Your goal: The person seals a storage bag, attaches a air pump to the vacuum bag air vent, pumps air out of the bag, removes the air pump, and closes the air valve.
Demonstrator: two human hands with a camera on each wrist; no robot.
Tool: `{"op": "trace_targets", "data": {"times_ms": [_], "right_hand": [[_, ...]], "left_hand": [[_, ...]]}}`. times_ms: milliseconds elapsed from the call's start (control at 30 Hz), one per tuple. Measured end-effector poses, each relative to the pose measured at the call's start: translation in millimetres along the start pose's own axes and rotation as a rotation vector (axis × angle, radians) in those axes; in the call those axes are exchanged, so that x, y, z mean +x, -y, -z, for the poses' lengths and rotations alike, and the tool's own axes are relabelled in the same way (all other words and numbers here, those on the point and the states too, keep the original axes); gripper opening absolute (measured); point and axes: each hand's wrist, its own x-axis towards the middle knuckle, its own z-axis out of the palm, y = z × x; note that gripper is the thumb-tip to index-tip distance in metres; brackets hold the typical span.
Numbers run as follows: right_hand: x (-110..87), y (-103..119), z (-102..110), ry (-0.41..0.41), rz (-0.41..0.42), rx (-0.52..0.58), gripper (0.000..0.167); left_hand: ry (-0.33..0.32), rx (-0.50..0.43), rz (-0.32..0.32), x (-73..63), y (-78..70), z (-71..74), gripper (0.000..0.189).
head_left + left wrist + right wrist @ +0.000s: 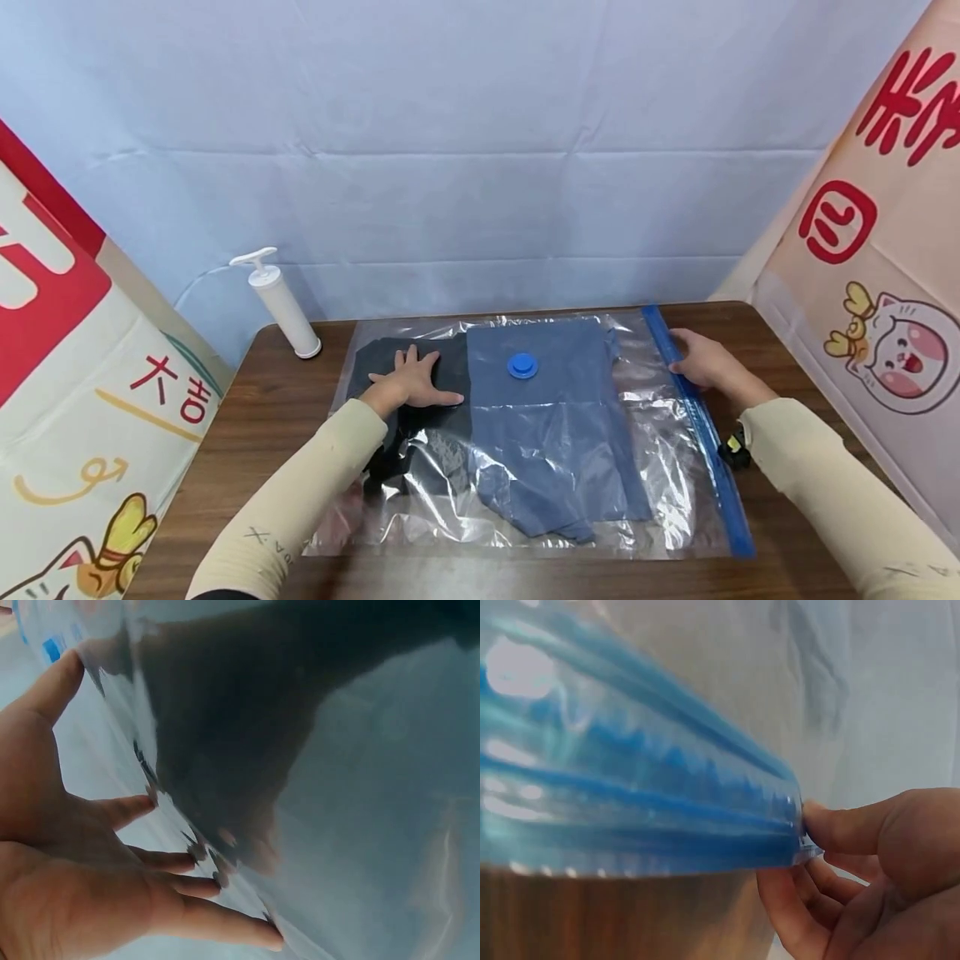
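Note:
A clear vacuum storage bag lies flat on the table, with a folded black garment at its left and a folded blue garment beside it. A round blue valve sits on top over the blue garment. My left hand rests with spread fingers on the plastic above the black garment; in the left wrist view the fingertips of that hand touch the film. At the bag's right end runs a blue zip strip. Near its far end, my right hand pinches the strip between thumb and fingers.
A white hand pump stands upright at the back left of the brown wooden table. Pale blue cloth hangs behind the table. Printed banners flank it left and right.

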Motion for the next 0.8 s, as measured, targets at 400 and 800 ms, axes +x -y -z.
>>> {"op": "trace_targets", "data": {"times_ms": [400, 800], "right_hand": [[1.8, -5.9, -18.7, -0.017, -0.008, -0.154, 0.063], [-2.5, -1.2, -9.9, -0.072, 0.044, -0.179, 0.053]], "left_hand": [[-0.029, -0.047, 0.015, 1.2, -0.2, -12.5, 0.103], [-0.071, -0.032, -0.035, 1.2, 0.9, 7.2, 0.095]]}}
